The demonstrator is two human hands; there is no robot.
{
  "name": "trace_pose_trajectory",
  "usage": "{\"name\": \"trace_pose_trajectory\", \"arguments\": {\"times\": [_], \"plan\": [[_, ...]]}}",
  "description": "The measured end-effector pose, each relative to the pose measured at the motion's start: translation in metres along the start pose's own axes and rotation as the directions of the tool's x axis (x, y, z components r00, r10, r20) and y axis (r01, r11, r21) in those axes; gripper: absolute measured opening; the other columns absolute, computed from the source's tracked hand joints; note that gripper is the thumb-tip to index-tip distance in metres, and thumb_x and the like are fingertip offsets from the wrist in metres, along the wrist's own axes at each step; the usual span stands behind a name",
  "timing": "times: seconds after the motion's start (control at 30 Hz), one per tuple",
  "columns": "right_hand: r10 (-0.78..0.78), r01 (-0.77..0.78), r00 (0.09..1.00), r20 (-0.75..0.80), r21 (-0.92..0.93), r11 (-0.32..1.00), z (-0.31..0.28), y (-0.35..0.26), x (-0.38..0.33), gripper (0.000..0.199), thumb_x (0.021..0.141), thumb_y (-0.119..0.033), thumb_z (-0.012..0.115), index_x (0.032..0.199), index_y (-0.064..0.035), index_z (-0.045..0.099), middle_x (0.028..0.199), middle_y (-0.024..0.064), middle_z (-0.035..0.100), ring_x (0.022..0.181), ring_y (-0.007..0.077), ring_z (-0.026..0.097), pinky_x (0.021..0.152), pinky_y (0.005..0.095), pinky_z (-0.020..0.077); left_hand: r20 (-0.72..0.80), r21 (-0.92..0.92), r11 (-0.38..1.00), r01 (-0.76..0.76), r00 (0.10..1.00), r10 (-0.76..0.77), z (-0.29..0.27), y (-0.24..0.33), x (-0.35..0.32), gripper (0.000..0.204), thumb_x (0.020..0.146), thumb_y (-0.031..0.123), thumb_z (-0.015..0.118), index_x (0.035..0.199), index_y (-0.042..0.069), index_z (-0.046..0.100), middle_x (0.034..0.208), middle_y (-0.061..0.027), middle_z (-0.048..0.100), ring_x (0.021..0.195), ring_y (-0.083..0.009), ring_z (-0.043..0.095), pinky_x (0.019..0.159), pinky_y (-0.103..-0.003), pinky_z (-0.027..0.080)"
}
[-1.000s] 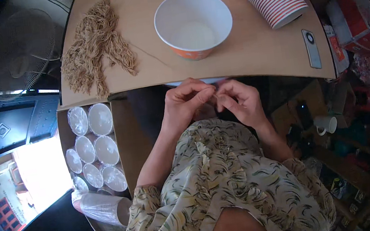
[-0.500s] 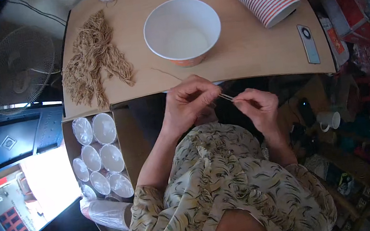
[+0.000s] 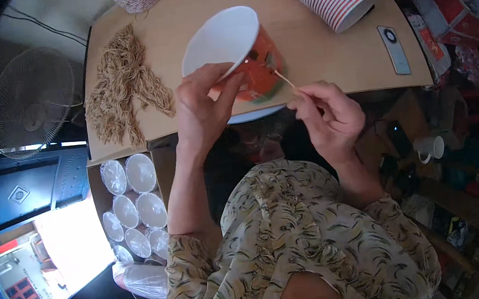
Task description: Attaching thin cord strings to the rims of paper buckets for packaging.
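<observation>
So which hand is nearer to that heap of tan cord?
The left hand. It is to the right of the heap, at the rim of the orange bucket. The right hand is farther right, holding a thin strand.

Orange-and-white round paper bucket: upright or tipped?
Tipped: the orange-and-white round paper bucket leans left, its white mouth angled, base off to the right.

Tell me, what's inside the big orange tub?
Inside the tub, I see only white wall. The orange side and left hand hide the rest, so I can't tell whether anything lies at the bottom.
</observation>
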State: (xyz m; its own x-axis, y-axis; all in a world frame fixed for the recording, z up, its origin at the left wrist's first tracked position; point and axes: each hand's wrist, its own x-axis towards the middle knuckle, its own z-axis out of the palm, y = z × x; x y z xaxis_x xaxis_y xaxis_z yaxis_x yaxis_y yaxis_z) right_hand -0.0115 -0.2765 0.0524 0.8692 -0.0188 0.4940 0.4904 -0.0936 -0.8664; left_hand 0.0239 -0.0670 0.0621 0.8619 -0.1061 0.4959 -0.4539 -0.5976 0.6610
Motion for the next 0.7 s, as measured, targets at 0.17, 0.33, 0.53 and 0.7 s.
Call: {"name": "trace_pose_trajectory", "arguments": {"times": [0.17,0.33,0.53,0.7], "plan": [[-0.17,0.172,0.985,0.029,-0.119,0.978,0.025,0.003,0.012,0.014,0.087,0.0,0.072,0.1,-0.0015,0.07,0.083,0.0069,0.071,0.064,0.0079,0.06,0.056,0.0232,0.0478,0.063,-0.237,0.935,0.262,0.965,-0.254,-0.016,0.008,-0.011,0.018,0.089,0.011,0.073,0.102,-0.002,0.073,0.087,-0.0102,0.074,0.079,-0.0155,0.073,0.072,-0.029,0.056],[-0.127,0.131,0.991,0.047,-0.099,0.986,0.036,0.005,0.012,0.014,0.087,-0.002,0.073,0.1,-0.003,0.07,0.082,0.0059,0.071,0.062,0.0078,0.06,0.052,0.0234,0.0467,0.027,-0.25,0.937,0.242,0.97,-0.243,-0.021,0.008,-0.015,0.018,0.09,0.011,0.073,0.103,-0.002,0.073,0.087,-0.0099,0.075,0.08,-0.014,0.073,0.071,-0.028,0.056],[-0.094,0.099,0.993,0.072,-0.068,0.993,0.04,0.004,0.014,0.011,0.089,-0.003,0.072,0.1,-0.0023,0.07,0.08,0.0062,0.07,0.065,0.0072,0.062,0.056,0.0233,0.0489,0.035,-0.269,0.928,0.259,0.965,-0.259,-0.021,0.002,-0.018,0.019,0.09,0.011,0.073,0.103,-0.002,0.072,0.084,-0.0102,0.074,0.078,-0.0143,0.072,0.071,-0.028,0.056],[-0.065,0.069,0.995,0.071,-0.052,0.996,0.04,0.011,0.015,0.01,0.09,-0.004,0.071,0.1,-0.0001,0.069,0.08,0.0069,0.069,0.069,0.0082,0.063,0.062,0.0244,0.0507,0.104,-0.292,0.904,0.313,0.95,-0.295,-0.022,0.006,-0.017,0.02,0.091,0.01,0.072,0.106,-0.003,0.071,0.092,-0.0065,0.073,0.085,-0.0117,0.068,0.078,-0.026,0.054]]}}
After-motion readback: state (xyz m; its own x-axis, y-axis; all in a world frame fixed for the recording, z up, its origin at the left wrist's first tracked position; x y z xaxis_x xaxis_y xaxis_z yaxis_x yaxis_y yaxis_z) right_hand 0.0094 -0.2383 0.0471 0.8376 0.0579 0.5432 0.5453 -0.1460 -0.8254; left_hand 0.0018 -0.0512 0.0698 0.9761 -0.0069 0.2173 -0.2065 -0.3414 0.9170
